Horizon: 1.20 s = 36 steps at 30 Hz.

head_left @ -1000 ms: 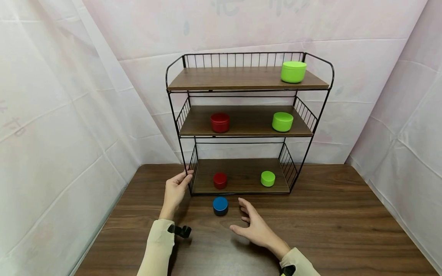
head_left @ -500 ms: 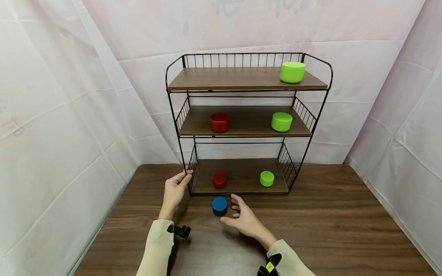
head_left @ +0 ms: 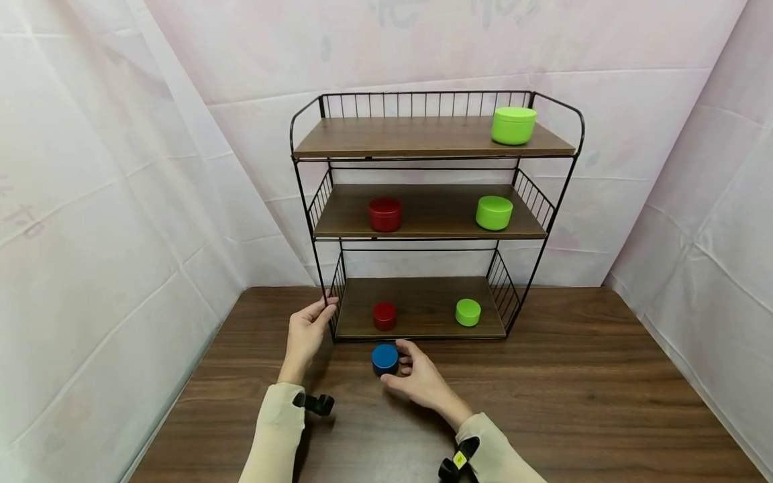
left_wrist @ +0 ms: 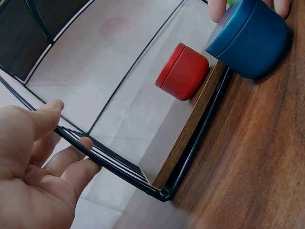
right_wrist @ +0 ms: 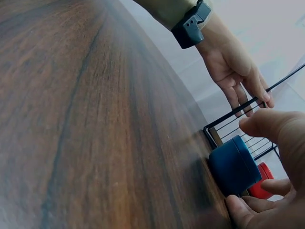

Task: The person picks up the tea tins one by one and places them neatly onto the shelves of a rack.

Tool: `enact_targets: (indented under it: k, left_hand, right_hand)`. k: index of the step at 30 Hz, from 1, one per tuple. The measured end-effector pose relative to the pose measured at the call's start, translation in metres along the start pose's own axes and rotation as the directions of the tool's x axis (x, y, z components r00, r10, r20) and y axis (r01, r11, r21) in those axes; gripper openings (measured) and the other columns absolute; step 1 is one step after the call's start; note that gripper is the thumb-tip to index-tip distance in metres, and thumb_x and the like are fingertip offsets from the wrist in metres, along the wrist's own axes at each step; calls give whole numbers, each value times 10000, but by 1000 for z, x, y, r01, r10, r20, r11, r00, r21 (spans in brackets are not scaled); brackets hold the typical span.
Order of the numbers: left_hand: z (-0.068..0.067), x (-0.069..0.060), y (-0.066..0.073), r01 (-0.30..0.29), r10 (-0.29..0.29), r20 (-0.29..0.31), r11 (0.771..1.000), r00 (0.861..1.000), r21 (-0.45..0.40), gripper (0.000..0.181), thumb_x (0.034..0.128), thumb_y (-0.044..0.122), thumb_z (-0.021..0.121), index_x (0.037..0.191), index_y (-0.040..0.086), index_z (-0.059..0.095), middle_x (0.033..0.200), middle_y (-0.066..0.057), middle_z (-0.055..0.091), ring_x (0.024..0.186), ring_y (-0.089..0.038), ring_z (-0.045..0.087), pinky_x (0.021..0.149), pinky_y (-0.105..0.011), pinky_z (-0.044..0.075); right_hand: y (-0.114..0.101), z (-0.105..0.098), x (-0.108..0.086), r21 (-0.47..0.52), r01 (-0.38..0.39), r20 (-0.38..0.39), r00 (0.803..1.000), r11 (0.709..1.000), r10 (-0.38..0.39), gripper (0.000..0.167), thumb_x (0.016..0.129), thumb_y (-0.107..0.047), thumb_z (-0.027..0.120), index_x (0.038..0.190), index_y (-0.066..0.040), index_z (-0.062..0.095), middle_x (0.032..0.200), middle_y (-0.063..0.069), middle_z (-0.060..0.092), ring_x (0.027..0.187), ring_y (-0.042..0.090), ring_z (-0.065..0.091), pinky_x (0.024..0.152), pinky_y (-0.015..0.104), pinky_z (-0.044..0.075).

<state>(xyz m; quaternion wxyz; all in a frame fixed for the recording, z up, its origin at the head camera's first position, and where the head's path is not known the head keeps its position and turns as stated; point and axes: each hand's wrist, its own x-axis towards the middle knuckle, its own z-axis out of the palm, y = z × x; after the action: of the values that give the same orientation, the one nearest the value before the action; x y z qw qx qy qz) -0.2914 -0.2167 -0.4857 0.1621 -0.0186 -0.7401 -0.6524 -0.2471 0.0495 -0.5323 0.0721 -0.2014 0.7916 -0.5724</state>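
Observation:
A small round blue tin [head_left: 384, 359] stands upright on the wooden table, in front of the black wire shelf rack [head_left: 419, 237]. My right hand [head_left: 419, 379] is at its right side, thumb in front and fingers behind. In the right wrist view a gap shows between the thumb [right_wrist: 257, 123] and the tin; whether the fingertips touch it, I cannot tell. My left hand [head_left: 306, 335] grips the wire frame at the rack's lower left. In the left wrist view its thumb and fingers [left_wrist: 78, 167] lie about the dark wire.
The bottom shelf bears a small red tin [head_left: 384, 316] and a small green tin [head_left: 468, 312]. Larger red [head_left: 384, 215] and green [head_left: 494, 212] tins stand on the middle shelf. The largest green tin [head_left: 513, 126] is at the top right. White cloth [head_left: 151, 201] hangs around the table.
My right hand has moved left across the table, up to the blue tin's right side. The left hand keeps its hold on the rack, and the tins stay in place.

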Motion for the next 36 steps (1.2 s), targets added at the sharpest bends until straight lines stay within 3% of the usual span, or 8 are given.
enact_targets:
  k: [1, 7, 10, 17, 27, 33, 36]
  left_hand:
    - [0, 0, 0, -2, 2, -1, 1000, 1000, 0, 293, 1006, 131, 678, 1251, -24, 722, 1499, -182, 545, 1260, -158, 618, 850, -161, 560]
    - [0, 0, -5, -14, 14, -4, 1000, 1000, 2, 312, 1006, 152, 682, 1251, -38, 717, 1484, -167, 566, 1232, -192, 632, 795, -131, 545]
    - [0, 0, -5, -13, 13, -3, 1000, 1000, 8, 314, 1009, 150, 678, 1258, -38, 713, 1484, -152, 568, 1261, -143, 611, 844, -146, 553]
    - [2, 1, -5, -28, 27, -27, 1000, 999, -10, 282, 991, 124, 702, 1218, -38, 735, 1448, -154, 597, 1065, 41, 634, 767, -137, 552]
    - [3, 0, -4, -36, 35, -32, 999, 999, -13, 261, 988, 118, 705, 1198, -33, 746, 1436, -187, 598, 894, 33, 615, 613, -140, 478]
    - [2, 1, -5, -25, 25, -37, 1000, 999, -9, 279, 985, 124, 711, 1207, -43, 738, 1445, -189, 585, 1000, 50, 644, 736, -144, 554]
    - [2, 1, -5, -29, 29, -35, 999, 999, -13, 282, 984, 126, 712, 1204, -49, 736, 1440, -198, 586, 961, 30, 640, 697, -136, 538]
  right_hand:
    - [0, 1, 0, -5, 3, -3, 1000, 1000, -3, 781, 868, -204, 830, 1492, 50, 434, 1393, 246, 579, 1180, 361, 622, 985, 498, 545]
    - [0, 3, 0, -21, 3, -21, 1000, 1000, -4, 741, 849, -175, 835, 1450, 68, 476, 1309, 258, 617, 1155, 382, 642, 971, 518, 552]
    - [0, 3, 1, -13, 3, -26, 1000, 1000, -3, 723, 847, -168, 832, 1438, 68, 490, 1291, 258, 624, 1167, 391, 641, 981, 518, 551]
    - [-2, 5, 3, -5, 3, -27, 1000, 1000, -3, 682, 853, -162, 821, 1424, 54, 516, 1284, 262, 625, 1192, 412, 637, 999, 520, 546]
    - [2, 6, 7, 13, -1, -33, 999, 1000, 1, 566, 882, -112, 790, 1379, 35, 562, 1295, 249, 619, 1206, 397, 626, 1007, 496, 546]
    - [2, 6, 9, 18, 13, -38, 999, 1000, -12, 527, 866, -109, 808, 1325, 34, 591, 1239, 218, 648, 1176, 354, 645, 993, 452, 559]
    - [2, 6, 10, 20, 12, -39, 999, 1000, -11, 526, 861, -105, 811, 1318, 38, 594, 1230, 215, 652, 1165, 348, 650, 991, 450, 560]
